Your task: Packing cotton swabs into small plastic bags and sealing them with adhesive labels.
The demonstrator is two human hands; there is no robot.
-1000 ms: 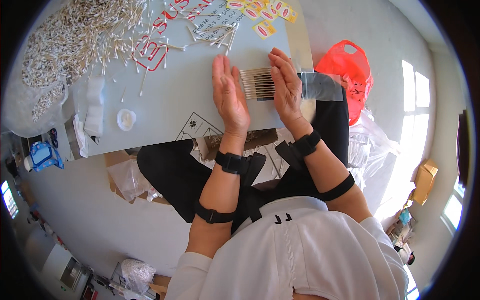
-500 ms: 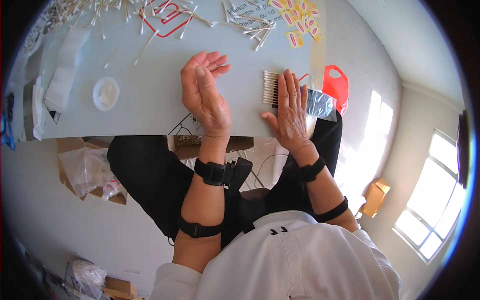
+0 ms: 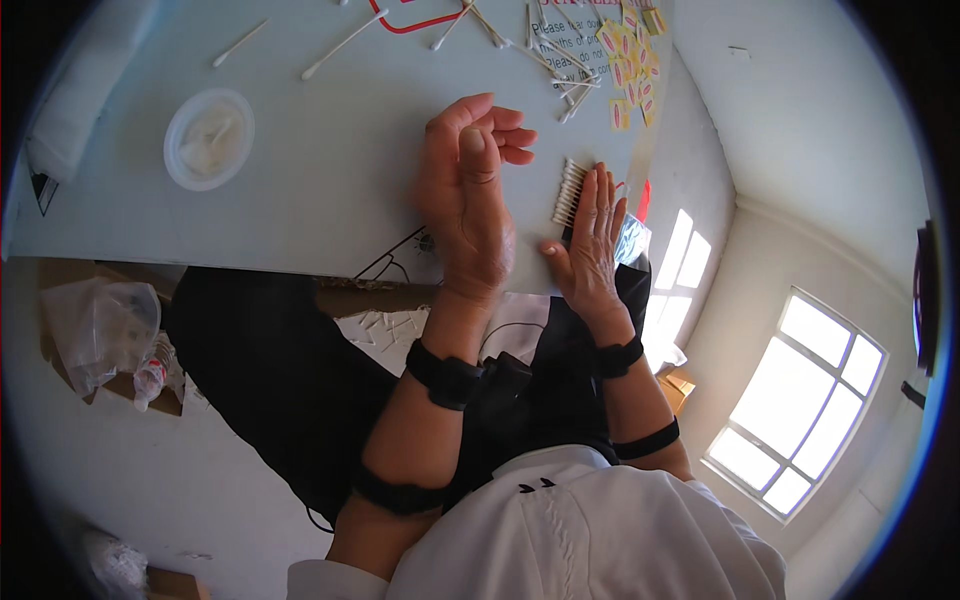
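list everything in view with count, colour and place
tabletop: one, pale grey, upper half
swab row: uncounted, white, partly under right hand
loose swabs: several, white, tabletop's far side
labels: many, yellow and red, tabletop's far right
dish: one, white, tabletop's left
bag: one, clear, left, below tabletop
carton: one, brown, beneath bag
bottle: one, reddish, beside bag
box: one, brown, right of centre
window: one, bright white, right
shirt: one, white, bottom centre
trousers: one pair, black, lap
straps: four, black, forearms
left hand: one, curled over tabletop
right hand: one, flat over swab row
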